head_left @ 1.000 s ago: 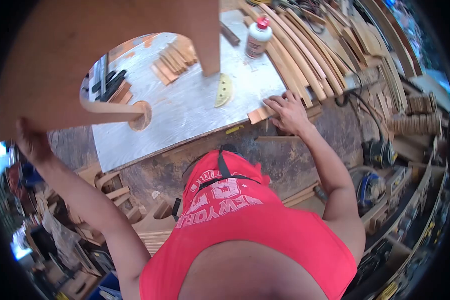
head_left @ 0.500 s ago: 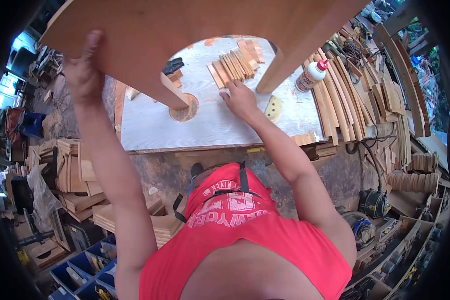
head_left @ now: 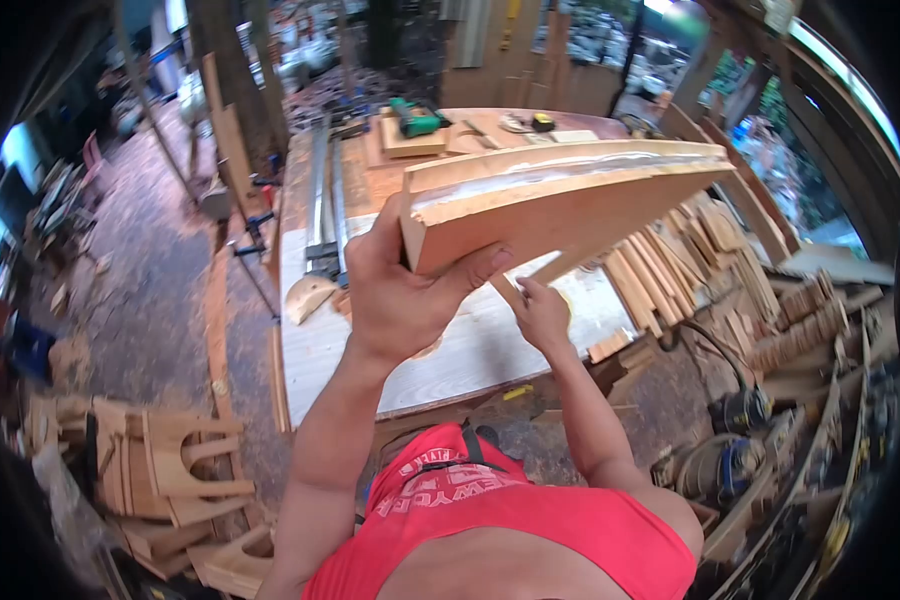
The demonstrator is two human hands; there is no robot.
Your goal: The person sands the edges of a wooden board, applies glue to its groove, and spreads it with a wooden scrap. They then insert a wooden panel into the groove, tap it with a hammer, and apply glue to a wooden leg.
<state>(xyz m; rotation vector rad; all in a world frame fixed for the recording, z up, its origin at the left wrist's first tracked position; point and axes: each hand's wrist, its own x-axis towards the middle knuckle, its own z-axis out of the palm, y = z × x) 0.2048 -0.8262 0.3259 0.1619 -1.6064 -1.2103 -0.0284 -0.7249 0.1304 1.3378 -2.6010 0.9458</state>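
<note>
My left hand (head_left: 395, 285) grips the near end of a wooden panel (head_left: 560, 215), fingers behind it and thumb pressed on its face. The panel is raised and tilted over the light grey worktable (head_left: 430, 380), its long curved edge facing up. A glossy whitish band, like glue, runs along that edge. Below the panel, my right hand (head_left: 544, 318) is closed around a narrow wood piece (head_left: 511, 296). Whether that piece is joined to the panel I cannot tell. The panel hides much of the table behind it.
Long metal bar clamps (head_left: 320, 200) and a half-round wood piece (head_left: 310, 298) lie on the table's left. Toward the back are a green power tool (head_left: 415, 118) and a tape measure (head_left: 542, 122). Wood strips (head_left: 650, 270) line the right side; cut-out panels (head_left: 185, 460) are stacked lower left.
The view has lifted toward the far end of the table. The panel has turned so its curved edge shows. My right hand has gone from the small slats to a narrow wood piece below the panel.
</note>
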